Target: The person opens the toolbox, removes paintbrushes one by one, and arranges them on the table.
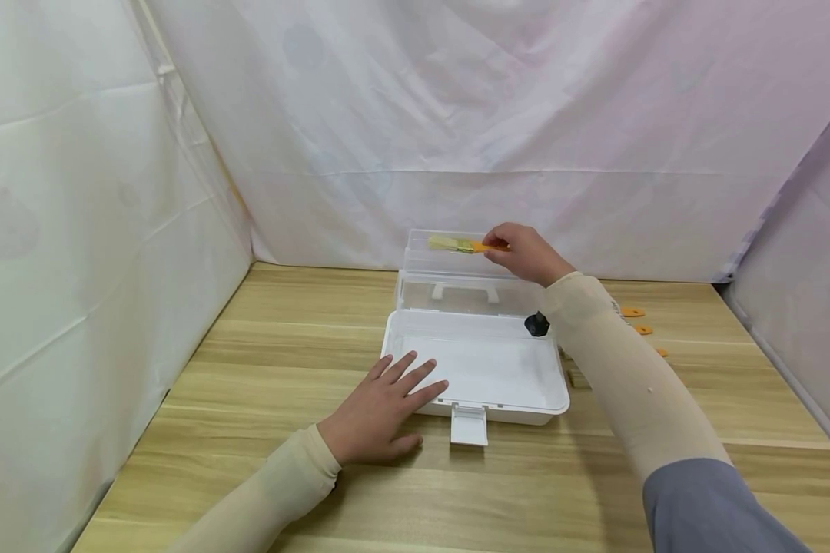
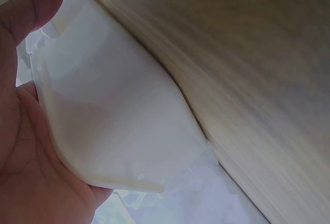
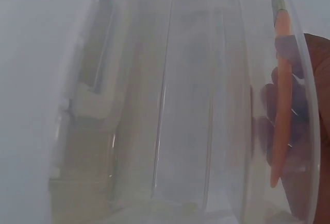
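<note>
"What are the fingers doing?"

"On the left I've got the left hand [image 1: 383,411], fingers spread wide, resting over the white box [image 1: 519,415] at its left front corner. Further right, the right hand [image 1: 522,250] pinches the orange handle of a brush [image 1: 459,245], bristles pointing left across the open clear lid [image 1: 422,265]. Whether brush and lid touch, I can't tell."

"And the surface, the room?"

"A wood-grain table [image 1: 283,346] carries the box, its latch [image 1: 469,426] swung out. More orange handles [image 1: 632,312] lie to the right, beyond the sleeve [image 1: 629,376]. Pale cloth [image 1: 387,138] hangs left, behind and right."

"Do your views differ?"

"The left wrist camera shows me the palm against the box's outer wall. The right one catches the brush handle's tapered end through clear plastic; only the head view shows bristles."
</note>
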Available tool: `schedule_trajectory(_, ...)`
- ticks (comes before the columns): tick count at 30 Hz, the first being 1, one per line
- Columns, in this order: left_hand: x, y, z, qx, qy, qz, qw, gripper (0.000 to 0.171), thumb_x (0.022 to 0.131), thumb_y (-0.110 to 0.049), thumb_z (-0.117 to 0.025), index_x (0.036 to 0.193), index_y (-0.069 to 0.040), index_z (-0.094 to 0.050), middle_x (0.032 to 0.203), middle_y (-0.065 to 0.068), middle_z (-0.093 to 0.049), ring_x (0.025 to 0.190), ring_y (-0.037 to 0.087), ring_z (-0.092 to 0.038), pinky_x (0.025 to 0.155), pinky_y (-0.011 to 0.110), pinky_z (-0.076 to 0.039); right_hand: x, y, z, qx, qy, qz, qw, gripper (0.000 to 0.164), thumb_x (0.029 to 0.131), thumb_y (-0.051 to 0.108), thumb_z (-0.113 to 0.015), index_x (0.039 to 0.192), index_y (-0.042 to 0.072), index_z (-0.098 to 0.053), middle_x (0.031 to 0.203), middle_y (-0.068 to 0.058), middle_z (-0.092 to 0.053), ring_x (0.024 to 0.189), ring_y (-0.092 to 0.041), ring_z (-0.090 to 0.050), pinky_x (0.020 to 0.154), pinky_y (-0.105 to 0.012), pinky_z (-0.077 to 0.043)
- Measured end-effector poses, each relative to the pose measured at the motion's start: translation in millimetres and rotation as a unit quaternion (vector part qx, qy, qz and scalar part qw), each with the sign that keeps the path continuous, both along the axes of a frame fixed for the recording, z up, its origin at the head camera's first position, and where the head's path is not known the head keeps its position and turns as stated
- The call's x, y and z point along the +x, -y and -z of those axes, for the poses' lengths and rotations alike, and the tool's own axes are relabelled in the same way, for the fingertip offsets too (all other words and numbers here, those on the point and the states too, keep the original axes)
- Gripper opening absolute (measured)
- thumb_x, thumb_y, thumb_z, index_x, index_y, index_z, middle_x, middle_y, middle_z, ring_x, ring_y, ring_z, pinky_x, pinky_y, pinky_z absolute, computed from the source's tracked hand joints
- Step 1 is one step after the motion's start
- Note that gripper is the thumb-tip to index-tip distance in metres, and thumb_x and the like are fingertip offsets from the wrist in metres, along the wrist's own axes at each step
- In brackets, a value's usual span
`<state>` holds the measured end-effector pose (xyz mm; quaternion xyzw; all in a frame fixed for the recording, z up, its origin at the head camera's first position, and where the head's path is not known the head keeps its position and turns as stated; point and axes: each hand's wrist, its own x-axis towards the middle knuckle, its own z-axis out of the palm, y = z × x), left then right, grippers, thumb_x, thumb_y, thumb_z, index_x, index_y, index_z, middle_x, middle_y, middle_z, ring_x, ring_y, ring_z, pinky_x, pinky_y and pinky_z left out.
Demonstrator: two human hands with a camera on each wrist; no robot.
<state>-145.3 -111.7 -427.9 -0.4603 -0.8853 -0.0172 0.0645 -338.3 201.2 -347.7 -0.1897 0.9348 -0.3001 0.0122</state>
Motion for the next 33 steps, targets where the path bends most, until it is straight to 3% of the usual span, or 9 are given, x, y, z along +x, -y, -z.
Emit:
schedule_trajectory(21, -2.6, 0.5, 1.3, 0.011, -0.006, 0.008, 0.9999, 0.078, 0.087, -0.050, -0.067, 0.154, -0.025, -0.036, 0.160, 0.007, -0.031, 0.146, 0.035, -0.026, 0.114, 0.057, -0.024, 11.8, -3.2, -19.7, -0.003, -0.011, -0.014, 1.000, 0.016, 0.097, 0.016, -0.063, 0.112, 0.008, -0.062, 0.103, -0.009, -0.056, 0.091, -0.027, -0.049, 0.075, -0.040, -0.044)
schedule_trajectory(33, -4.5, 2.2, 3.1, 0.013, -0.007, 0.007, 0.9999, 0.079, 0.087, -0.052, -0.066, 0.155, -0.026, -0.036, 0.160, 0.006, -0.031, 0.146, 0.034, -0.026, 0.114, 0.057, -0.024, 16.7, -5.6, -25.6, -0.009, -0.004, -0.030, 1.000, 0.019, 0.096, 0.007, -0.056, 0.115, 0.005, -0.058, 0.112, -0.011, -0.055, 0.098, -0.029, -0.048, 0.084, -0.043, -0.044)
